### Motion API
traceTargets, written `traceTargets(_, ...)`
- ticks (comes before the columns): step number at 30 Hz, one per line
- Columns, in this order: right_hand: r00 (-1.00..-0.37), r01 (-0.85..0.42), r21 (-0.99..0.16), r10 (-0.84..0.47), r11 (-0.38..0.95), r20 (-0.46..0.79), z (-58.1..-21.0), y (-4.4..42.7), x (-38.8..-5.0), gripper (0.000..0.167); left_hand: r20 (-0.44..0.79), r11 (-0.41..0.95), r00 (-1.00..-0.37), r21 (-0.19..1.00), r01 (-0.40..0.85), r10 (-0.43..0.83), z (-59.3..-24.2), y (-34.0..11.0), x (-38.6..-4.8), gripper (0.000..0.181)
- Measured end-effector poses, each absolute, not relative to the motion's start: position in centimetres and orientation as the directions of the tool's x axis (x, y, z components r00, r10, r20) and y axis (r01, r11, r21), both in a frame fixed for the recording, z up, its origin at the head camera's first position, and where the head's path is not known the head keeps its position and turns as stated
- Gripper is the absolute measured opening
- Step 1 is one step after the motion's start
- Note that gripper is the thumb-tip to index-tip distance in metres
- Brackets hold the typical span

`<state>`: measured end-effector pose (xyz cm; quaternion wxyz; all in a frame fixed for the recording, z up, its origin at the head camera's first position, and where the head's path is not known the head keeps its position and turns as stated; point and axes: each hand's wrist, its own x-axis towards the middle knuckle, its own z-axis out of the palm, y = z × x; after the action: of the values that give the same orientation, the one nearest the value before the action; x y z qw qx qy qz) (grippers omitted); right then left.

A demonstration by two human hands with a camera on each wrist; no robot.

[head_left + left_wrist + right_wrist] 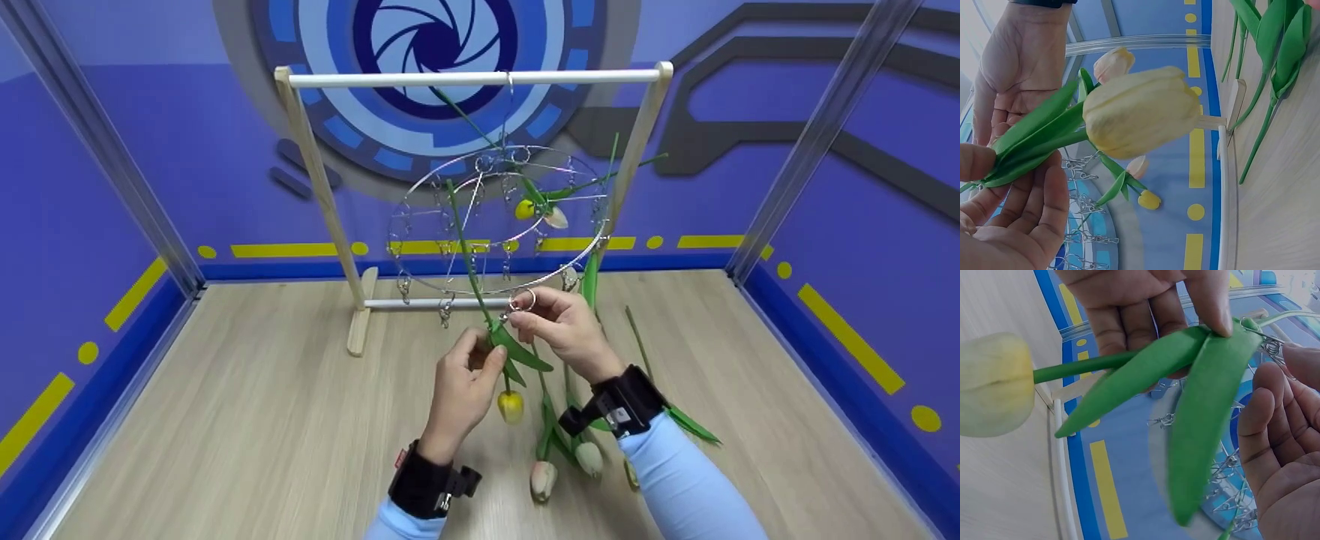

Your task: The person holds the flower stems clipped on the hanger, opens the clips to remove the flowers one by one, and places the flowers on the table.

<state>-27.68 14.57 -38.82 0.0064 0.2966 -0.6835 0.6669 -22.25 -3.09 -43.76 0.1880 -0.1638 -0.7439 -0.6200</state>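
L hand [469,379], approx. 7 o'clock of metal clip [1271,347], pinches yellow tulip [511,406] at leaf [521,351] base, thumb vs. fingers; bloom hangs at 4 o'clock of that hand, stem [463,240] up twd 11–12. Clip's by leaf's top edge; can't tell if clamped. Upper tulips [556,217], 12–1 o'clock of clip, overlap wire rack [487,163]. R hand [564,330], 3 o'clock of clip, pinches it btwn thumb + fingertip.
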Motion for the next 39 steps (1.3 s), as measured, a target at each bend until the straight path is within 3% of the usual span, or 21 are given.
traceTargets(5,-0.823,-0.421,-0.905,-0.392,-0.064,0.411,-39.02,14.54,-27.69,0.018,0.469,0.166,-0.883,0.87,0.464,0.007,-43.83,-3.06,-22.27,0.015)
traceTargets(39,-0.833,-0.423,-0.903,-0.361,-0.076,0.42,-39.34,14.12,-27.69,0.016,0.506,0.203,-0.862,0.848,0.49,-0.036,-43.96,-3.26,-22.35,0.011)
